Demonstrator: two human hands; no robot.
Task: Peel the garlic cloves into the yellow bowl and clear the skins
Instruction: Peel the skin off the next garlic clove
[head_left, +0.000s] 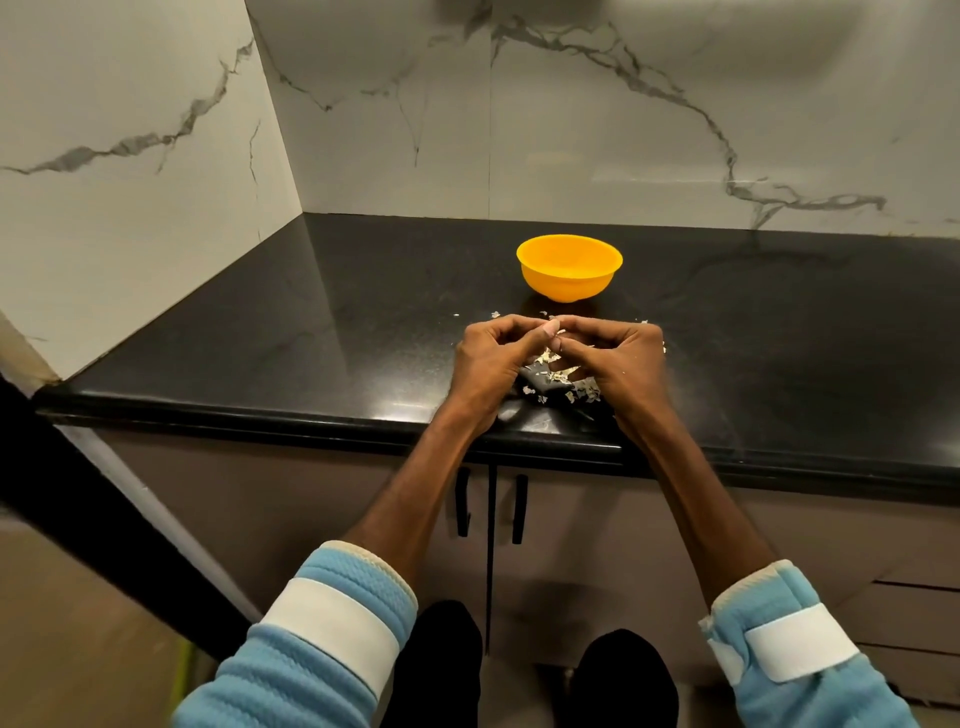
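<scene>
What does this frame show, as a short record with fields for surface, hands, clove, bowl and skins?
surface: black glossy counter
left hand: fingertips pinch the garlic clove
right hand: pinches the same clove from the other side
yellow bowl: upright on the counter beyond the hands; contents not visible
skins: loose flakes scattered under and around the hands

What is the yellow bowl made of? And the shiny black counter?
The yellow bowl looks like plastic: one even bright colour, thin rim, soft sheen. The black counter looks like polished stone, maybe granite: glossy reflections, fine speckles.
</scene>
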